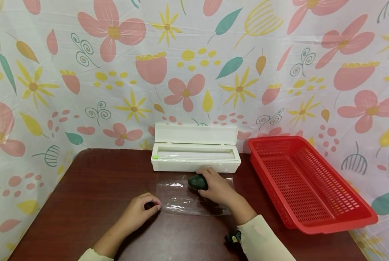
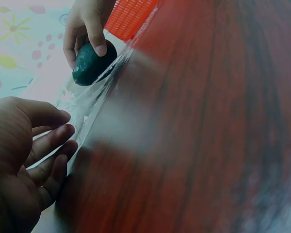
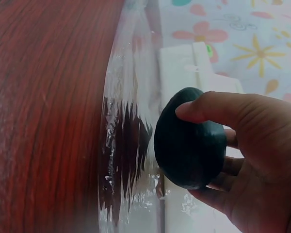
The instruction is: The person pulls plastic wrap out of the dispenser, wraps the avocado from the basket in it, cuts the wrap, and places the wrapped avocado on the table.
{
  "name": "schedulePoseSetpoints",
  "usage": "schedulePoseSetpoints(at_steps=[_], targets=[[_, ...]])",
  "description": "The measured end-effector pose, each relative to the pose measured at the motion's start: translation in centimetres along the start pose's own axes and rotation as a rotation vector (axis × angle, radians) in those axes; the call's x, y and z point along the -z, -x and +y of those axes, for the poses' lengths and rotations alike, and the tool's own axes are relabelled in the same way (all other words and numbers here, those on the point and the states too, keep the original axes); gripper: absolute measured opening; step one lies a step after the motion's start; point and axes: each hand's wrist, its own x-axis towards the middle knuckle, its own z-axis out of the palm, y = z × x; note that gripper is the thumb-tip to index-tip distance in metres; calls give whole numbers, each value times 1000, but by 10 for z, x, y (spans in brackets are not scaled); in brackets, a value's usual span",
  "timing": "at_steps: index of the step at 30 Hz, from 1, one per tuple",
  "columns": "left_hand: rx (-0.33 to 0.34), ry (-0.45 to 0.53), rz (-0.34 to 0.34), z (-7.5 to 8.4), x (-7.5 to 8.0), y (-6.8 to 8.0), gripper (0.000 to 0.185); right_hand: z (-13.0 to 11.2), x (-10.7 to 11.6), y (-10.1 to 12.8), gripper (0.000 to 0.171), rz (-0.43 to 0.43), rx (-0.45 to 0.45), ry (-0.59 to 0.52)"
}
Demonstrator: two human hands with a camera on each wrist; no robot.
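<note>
A clear sheet of plastic wrap (image 1: 188, 199) lies flat on the dark wooden table (image 1: 93, 188), in front of an open white wrap dispenser (image 1: 195, 154). My right hand (image 1: 211, 181) grips a dark green avocado (image 1: 197, 182) and holds it on the sheet's far part, close to the dispenser. My left hand (image 1: 154, 206) pinches the sheet's near left corner. In the right wrist view the thumb and fingers of the right hand (image 3: 252, 145) wrap the avocado (image 3: 186, 145) beside the wrap (image 3: 128, 145). In the left wrist view the left hand (image 2: 63, 127) has the wrap's edge (image 2: 87, 104) between thumb and fingers, and the avocado (image 2: 89, 63) is beyond it.
A red plastic basket (image 1: 312, 181) with nothing in it stands at the table's right side, partly over the edge. A flowered curtain (image 1: 194, 65) hangs behind and around the table. The dispenser's lid (image 1: 196, 134) stands open against the curtain.
</note>
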Motion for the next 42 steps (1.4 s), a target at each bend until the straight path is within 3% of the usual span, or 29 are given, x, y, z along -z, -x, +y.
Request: schedulePoseSetpoints(at_steps=[15,31,42], targets=[[-34,-2,2,-4,-1,0,10,-3,-9,-10,66,10,-2,-33],[-13,18,6,-3,-2,0,11,-6,-18,-6,70,127,-38,-71],[-25,4,8,-4,-2,0,11,-4,-21,-2,69,172,-55,-164]])
